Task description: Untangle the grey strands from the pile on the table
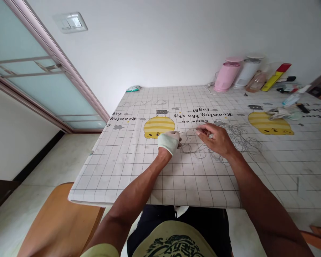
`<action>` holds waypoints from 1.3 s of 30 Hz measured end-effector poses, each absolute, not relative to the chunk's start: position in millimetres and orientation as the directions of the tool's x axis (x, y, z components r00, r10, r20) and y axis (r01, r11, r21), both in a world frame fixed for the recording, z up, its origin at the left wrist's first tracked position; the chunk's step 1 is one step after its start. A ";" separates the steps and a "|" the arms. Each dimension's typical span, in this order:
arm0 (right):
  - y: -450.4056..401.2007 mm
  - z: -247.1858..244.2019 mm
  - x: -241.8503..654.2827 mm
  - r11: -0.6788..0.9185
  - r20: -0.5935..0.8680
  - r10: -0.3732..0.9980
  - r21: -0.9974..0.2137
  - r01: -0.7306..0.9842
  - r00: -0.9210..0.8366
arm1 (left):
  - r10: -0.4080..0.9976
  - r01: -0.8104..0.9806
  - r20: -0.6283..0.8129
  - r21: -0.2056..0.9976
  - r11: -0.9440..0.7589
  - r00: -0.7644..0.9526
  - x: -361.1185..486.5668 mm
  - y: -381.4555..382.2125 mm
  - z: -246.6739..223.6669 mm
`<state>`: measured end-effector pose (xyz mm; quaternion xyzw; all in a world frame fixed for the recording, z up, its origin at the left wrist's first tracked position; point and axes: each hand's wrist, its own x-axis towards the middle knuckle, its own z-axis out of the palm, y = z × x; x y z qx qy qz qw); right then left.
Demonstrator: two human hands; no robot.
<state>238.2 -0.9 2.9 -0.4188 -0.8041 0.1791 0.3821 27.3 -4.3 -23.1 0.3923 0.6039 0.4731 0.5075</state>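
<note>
A loose tangle of thin dark wire (242, 137) lies on the table, its loops spreading leftward between my hands. My left hand (169, 141) wears a whitish glove that leaves the fingertips dark or bare. Its fingers are curled closed at the left end of the loops, where a fine strand seems to enter them. Bare, my right hand (215, 137) hovers over the tangle with thumb and forefinger pinched together. The strand between those fingertips is too fine to follow clearly.
A checked tablecloth (117, 171) with printed yellow bears covers the table. At the back right stand a pink cylinder (227, 76), a white cylinder (246, 73), a bottle (255, 82) and a yellow-red box (276, 76). A crumpled glove (283, 113) lies right. A wooden chair (61, 217) stands left.
</note>
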 end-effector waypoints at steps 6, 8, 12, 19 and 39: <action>-2.7 -3.7 229.1 0.493 0.363 0.870 -0.681 0.542 -0.334 | 0.955 -0.234 -0.266 0.944 0.231 -0.130 25.0 -2.3 -19.1; -1.7 -9.9 222.6 0.467 0.356 0.884 -0.703 0.537 -0.302 | 0.961 -0.304 -0.257 0.928 0.217 -0.098 25.7 -2.8 -18.7; 1.2 -23.3 210.6 0.432 0.340 0.898 -0.798 0.420 -0.279 | 0.974 -0.378 -0.226 0.902 0.208 -0.003 31.3 -4.6 -20.1; 5.2 -38.1 207.8 0.420 0.370 0.907 -0.827 0.374 -0.200 | 0.973 -0.197 -0.225 0.953 0.231 0.049 23.5 0.6 -22.2; 2.7 -44.8 207.6 0.587 0.491 0.788 -0.419 0.692 -0.372 | 0.994 0.627 0.043 0.779 0.031 -0.103 26.9 -3.9 -24.2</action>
